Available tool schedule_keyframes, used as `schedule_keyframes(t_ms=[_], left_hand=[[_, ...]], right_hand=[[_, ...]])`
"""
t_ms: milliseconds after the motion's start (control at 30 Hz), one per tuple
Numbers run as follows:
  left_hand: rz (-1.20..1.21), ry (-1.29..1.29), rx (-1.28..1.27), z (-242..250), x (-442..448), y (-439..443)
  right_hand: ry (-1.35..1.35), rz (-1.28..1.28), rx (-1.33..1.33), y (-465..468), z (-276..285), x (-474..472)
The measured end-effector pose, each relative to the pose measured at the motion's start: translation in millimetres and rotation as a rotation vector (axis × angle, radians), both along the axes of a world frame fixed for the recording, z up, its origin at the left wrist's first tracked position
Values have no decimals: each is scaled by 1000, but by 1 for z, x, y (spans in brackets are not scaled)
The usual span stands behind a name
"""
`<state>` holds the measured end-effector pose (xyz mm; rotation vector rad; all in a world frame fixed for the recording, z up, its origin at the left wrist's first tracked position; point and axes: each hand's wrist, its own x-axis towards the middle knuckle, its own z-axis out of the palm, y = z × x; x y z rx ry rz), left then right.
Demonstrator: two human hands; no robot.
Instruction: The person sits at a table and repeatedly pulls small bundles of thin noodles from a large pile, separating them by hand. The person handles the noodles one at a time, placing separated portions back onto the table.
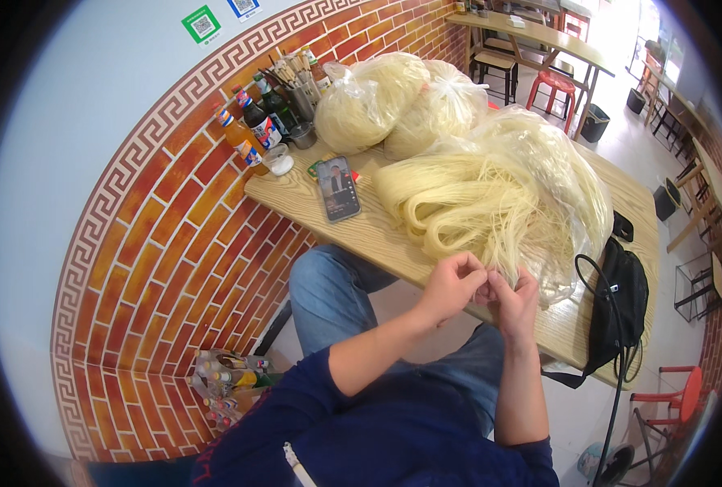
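A loose bundle of pale yellow noodle strands (458, 204), folded into loops, spills from an opened clear plastic bag (571, 176) on the wooden table. My left hand (456, 286) and my right hand (514, 299) meet at the table's near edge, at the trailing ends of the strands. Thumbs and forefingers are pinched close together there, with thin strand ends between them. The curled fingers hide exactly how many strands each hand holds. Two more tied plastic bags of noodles, one at left (370, 100) and one at right (440, 109), stand behind the bundle.
A smartphone (339, 189) lies left of the noodles, near glass bottles (254, 115), a small jar (279, 159) and a chopstick holder (302, 100). A black bag (619, 304) with a cable sits at the table's right end. A cigarette (298, 465) juts in below.
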<state>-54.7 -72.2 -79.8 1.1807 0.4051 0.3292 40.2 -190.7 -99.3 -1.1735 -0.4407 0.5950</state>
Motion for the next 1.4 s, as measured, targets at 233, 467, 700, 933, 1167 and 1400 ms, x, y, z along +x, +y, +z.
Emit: schedule_keyframes(t_ms=[233, 467, 700, 933, 1167, 1400], left_hand=[[-92, -36, -120, -4, 5, 5], [65, -54, -195, -10, 12, -10], [170, -82, -228, -18, 27, -21], [97, -25, -34, -10, 29, -15], [-50, -36, 126, 0, 20, 9], [-134, -9, 284, 3, 24, 25]], right_hand=[[1, 9, 40, -4, -2, 4], [-103, -53, 42, -1, 4, -5], [-123, -195, 28, 3, 1, -11], [-93, -208, 38, 0, -8, -3], [-34, -17, 88, -4, -16, 10], [-52, -34, 47, -5, -8, 2]])
